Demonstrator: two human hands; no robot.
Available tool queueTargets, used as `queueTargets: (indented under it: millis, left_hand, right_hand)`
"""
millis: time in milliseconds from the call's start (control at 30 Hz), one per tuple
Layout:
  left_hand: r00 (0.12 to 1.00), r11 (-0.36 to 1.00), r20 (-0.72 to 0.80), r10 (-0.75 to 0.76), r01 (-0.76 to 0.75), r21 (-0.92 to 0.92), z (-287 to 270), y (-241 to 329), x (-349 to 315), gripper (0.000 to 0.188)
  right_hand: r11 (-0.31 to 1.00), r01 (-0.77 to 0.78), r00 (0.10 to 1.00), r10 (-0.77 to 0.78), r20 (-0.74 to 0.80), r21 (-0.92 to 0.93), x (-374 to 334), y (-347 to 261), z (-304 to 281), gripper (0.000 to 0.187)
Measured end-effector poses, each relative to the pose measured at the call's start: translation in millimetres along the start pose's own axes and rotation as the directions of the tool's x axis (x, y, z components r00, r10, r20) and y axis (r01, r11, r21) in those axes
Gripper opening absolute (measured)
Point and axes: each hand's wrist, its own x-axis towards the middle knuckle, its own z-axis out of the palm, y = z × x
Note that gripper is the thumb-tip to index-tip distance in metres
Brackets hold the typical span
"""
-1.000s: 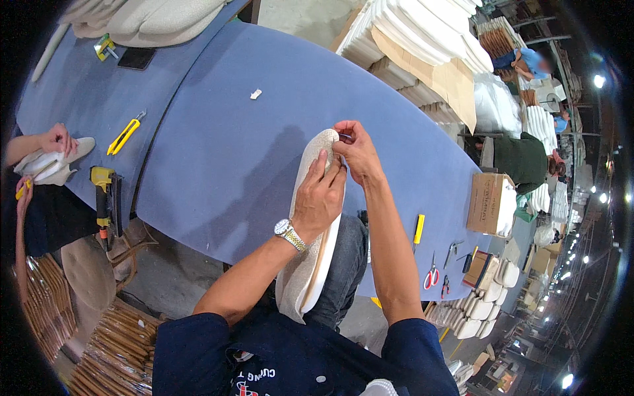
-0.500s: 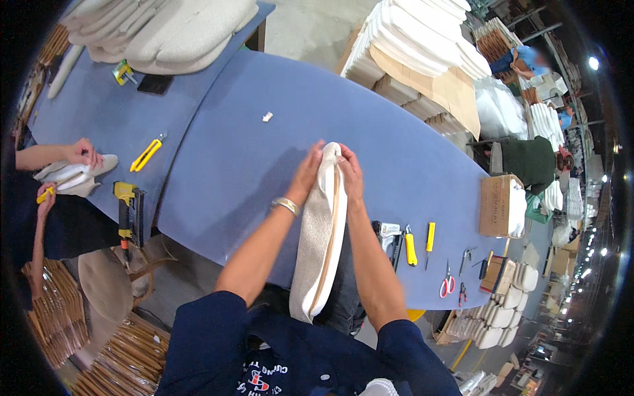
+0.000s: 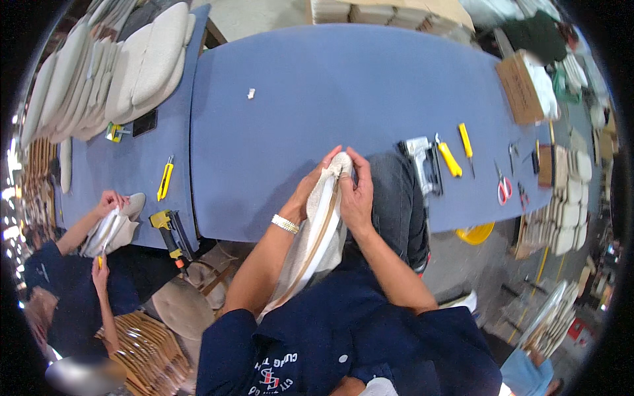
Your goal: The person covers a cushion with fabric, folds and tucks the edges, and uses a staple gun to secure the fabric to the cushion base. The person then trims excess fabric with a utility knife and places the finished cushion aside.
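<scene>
A long cushion panel [image 3: 318, 236] stands on edge over my lap, its far end above the blue table's near edge. Beige fabric wraps it, and along the edge facing up show white padding and a thin brown board. My left hand [image 3: 319, 181] closes round the left side of the far tip, fingers against the fabric. On the other side my right hand [image 3: 357, 195] pinches the gathered fabric at that tip, thumb on top. Its near end is partly hidden by my left forearm and shirt.
Right of my hands lie a silver staple gun [image 3: 421, 165], yellow-handled tools [image 3: 449, 157] and red-handled scissors [image 3: 504, 188]. A white scrap [image 3: 251, 94] rests on the blue table [image 3: 297, 86]. At left, a co-worker's hands [image 3: 112, 201] work a similar piece near a yellow stapler [image 3: 170, 232].
The view has turned, so the table and tools appear shifted. The panel now leans with its near end further left. My right thumb has come over the tip, pressing the fabric.
</scene>
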Motion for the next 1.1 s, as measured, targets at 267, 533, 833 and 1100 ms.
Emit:
queueTargets:
  millis: [267, 533, 833, 1100]
  left_hand:
    - [0.986, 0.883, 0.044, 0.160, -0.162, 0.440, -25, -5, 45, 0.066]
    - [0.960, 0.822, 0.157, 0.232, -0.280, 0.497, -11, -31, 14, 0.062]
    - [0.909, 0.566, 0.265, 0.322, -0.409, 0.716, 2, -30, -7, 0.063]
    - [0.910, 0.466, 0.275, 0.310, -0.397, 0.790, 11, -29, -11, 0.080]
  right_hand:
    - [1.000, -0.019, 0.994, 0.022, 0.108, -0.024, -13, 12, -23, 0.047]
    - [0.995, -0.095, 0.985, 0.093, 0.145, 0.005, -10, 28, -35, 0.049]
    - [0.971, -0.164, 0.967, 0.123, 0.224, 0.172, -3, 30, -48, 0.046]
    - [0.954, -0.270, 0.936, 0.229, 0.268, 0.128, 10, 16, -57, 0.047]
